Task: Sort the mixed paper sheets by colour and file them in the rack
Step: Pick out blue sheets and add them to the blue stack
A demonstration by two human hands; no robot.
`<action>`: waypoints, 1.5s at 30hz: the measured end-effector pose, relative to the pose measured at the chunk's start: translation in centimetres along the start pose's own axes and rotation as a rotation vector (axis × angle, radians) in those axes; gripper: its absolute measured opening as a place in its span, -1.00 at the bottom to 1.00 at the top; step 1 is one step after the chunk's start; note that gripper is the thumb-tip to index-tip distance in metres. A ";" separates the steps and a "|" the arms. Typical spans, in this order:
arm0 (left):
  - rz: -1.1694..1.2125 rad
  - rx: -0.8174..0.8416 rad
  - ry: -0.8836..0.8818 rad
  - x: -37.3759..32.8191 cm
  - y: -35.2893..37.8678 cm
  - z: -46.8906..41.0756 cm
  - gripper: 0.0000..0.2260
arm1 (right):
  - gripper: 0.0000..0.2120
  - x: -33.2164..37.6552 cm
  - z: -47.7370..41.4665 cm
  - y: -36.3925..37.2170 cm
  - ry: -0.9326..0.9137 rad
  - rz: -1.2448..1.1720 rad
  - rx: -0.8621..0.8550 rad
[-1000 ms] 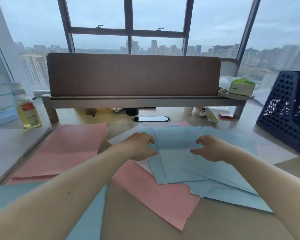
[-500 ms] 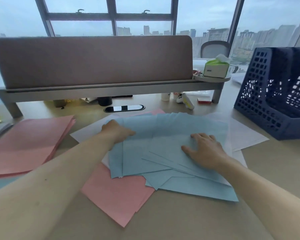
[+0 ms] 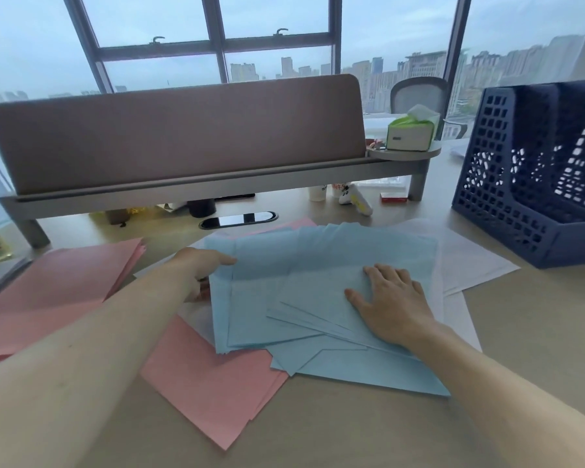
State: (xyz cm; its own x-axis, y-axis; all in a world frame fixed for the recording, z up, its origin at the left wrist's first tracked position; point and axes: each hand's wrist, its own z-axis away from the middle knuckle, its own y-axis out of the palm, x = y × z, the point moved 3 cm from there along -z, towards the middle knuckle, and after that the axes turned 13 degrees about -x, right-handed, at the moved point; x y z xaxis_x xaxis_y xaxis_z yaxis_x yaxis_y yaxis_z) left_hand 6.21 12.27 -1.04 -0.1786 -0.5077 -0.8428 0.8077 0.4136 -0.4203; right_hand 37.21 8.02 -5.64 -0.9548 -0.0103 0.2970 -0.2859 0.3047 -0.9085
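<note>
My right hand (image 3: 390, 305) has come down flat on the fan of blue sheets (image 3: 318, 298) at the middle of the desk (image 3: 520, 349); a second ago it hovered with curled fingers above them. The palm is spread wide and presses rather than grasps. My left hand (image 3: 200, 268) now grips the blue stack's left edge, thumb on top; the fingers seem tucked beneath the paper, though the wrist hides most of them. My read: the blues are being squared into one bundle, the sorting step close to done for this colour.

The blue sheets lie skewed, corners splayed toward the near edge, overlapping a loose pink sheet (image 3: 213, 376) below and white sheets (image 3: 470, 265) on the right. A tidier pink pile (image 3: 54, 292) sits toward the desk's left edge. The navy file rack (image 3: 507, 204) stands at the far right corner, well apart from the papers, and its visible slots look empty. Filing is not yet begun.
</note>
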 end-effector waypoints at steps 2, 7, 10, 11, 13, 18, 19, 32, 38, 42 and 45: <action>-0.022 0.018 0.010 0.3 0.2 -0.2 -0.66 | -0.34 0.0 0.0 0.0 -0.001 0.002 0.002; -0.100 0.090 0.099 0.5 1.1 0.6 -0.74 | -0.33 0.1 0.2 -0.1 0.001 0.008 0.006; -0.073 0.161 0.143 0.1 1.8 1.4 -0.71 | -0.33 0.2 0.1 -0.2 0.000 0.009 0.011; -0.045 0.202 0.158 -0.1 2.3 1.5 -0.67 | -0.33 0.3 0.1 -0.2 0.001 0.007 0.012; -0.009 0.232 0.223 -0.3 3.2 1.7 -0.60 | -0.32 0.3 0.0 -0.1 0.005 0.001 0.013; -0.307 0.005 0.588 -1.0 3.6 2.4 -0.49 | -0.31 0.1 0.1 0.2 -0.004 0.002 -0.009; -0.379 -0.047 0.659 -1.3 3.5 2.5 -0.46 | -0.31 0.1 0.1 0.3 -0.008 0.004 -0.018; -0.495 -0.163 0.832 -0.5 3.9 3.2 -0.13 | -0.32 -0.1 0.2 0.5 -0.014 0.007 -0.041; -0.587 -0.016 0.725 -0.4 6.1 4.6 -0.46 | -0.32 0.1 0.2 0.6 -0.006 0.005 -0.055; -0.502 0.073 0.577 -1.3 8.8 5.9 -0.54 | -0.34 0.0 0.4 0.5 -0.004 -0.018 -0.079; -0.386 0.122 0.380 -2.1 9.5 5.2 -0.47 | -0.36 0.0 0.4 0.5 -0.005 -0.039 -0.103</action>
State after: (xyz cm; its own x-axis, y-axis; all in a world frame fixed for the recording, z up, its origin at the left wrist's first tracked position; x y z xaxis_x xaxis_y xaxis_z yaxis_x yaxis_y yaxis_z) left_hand 17.15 13.28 -1.51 -0.6461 -0.2876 -0.7070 0.6989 0.1494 -0.6994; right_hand 37.06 7.78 -6.20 -0.9437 -0.0283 0.3296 -0.3129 0.3999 -0.8615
